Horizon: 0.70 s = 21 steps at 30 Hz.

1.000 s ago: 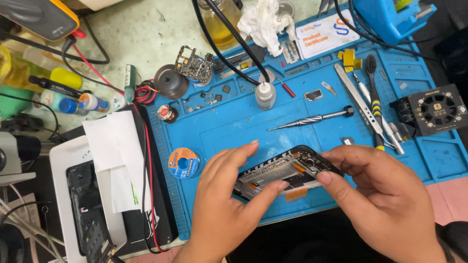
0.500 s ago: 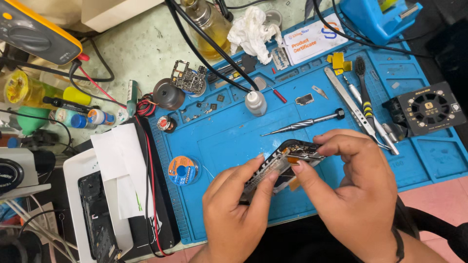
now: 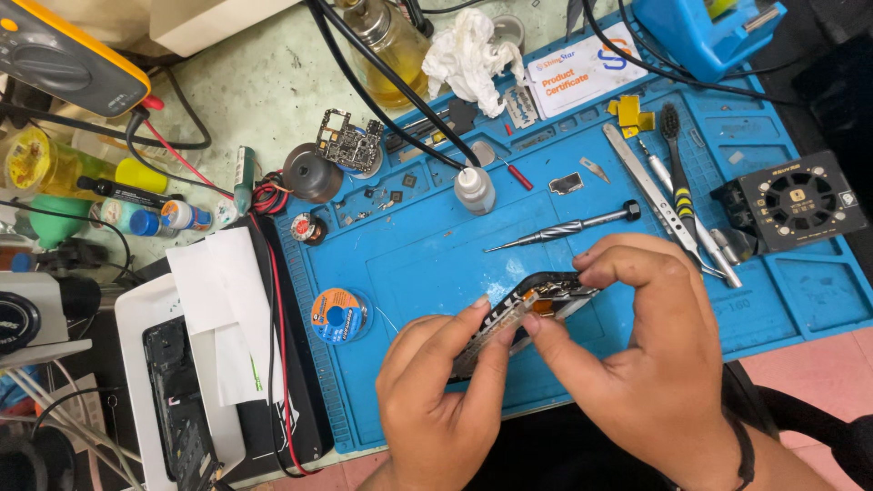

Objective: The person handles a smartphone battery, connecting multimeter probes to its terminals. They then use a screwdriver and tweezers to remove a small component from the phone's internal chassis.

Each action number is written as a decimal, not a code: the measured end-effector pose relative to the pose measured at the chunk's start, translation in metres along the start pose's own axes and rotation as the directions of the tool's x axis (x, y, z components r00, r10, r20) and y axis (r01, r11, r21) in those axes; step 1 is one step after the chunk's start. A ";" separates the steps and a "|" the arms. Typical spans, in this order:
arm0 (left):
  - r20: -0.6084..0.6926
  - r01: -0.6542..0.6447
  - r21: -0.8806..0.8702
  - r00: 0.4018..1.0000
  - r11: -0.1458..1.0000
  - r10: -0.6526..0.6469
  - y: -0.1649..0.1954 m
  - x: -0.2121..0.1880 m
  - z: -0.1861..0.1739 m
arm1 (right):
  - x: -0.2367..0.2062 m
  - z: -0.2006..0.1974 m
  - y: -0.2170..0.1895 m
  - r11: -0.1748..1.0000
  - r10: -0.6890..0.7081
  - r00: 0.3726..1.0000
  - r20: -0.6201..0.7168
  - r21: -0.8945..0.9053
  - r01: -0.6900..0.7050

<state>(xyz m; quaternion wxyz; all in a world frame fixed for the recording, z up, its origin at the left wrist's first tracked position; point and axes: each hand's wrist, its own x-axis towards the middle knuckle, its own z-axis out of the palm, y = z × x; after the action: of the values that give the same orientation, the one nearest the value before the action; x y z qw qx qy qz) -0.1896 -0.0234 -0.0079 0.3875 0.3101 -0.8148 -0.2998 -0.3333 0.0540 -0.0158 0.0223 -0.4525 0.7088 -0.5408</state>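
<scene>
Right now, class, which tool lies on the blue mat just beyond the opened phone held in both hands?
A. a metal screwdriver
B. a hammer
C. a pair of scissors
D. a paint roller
A: a slim metal screwdriver lies on the blue mat just beyond the opened phone held by the left hand and right hand.

A pale green bench (image 3: pixel 273 100) carries a blue work mat (image 3: pixel 427 245), on which lie a screwdriver (image 3: pixel 564 227), tweezers (image 3: pixel 659 200), a black brush (image 3: pixel 677 173), a solder spool (image 3: pixel 338 315) and a small white bottle (image 3: pixel 475 189).
</scene>
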 end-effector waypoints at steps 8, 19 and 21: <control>0.044 -0.044 0.039 0.998 0.998 0.042 -0.006 0.009 -0.002 | 0.015 -0.002 0.008 0.994 0.081 0.988 0.129 0.057 -0.089; 0.058 -0.007 0.009 0.998 1.000 0.006 -0.014 0.008 -0.004 | 0.011 0.001 0.004 0.985 0.141 0.984 0.111 0.085 -0.151; 0.067 -0.007 -0.045 0.998 0.999 0.010 -0.020 0.006 -0.007 | 0.001 0.006 -0.001 0.967 0.158 0.987 0.033 0.195 -0.162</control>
<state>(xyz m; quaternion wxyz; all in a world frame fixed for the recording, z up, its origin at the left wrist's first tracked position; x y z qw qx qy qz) -0.1812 -0.0420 -0.0166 0.3679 0.2874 -0.8218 -0.3266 -0.3305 0.0488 -0.0171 0.1167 -0.3942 0.6857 -0.6007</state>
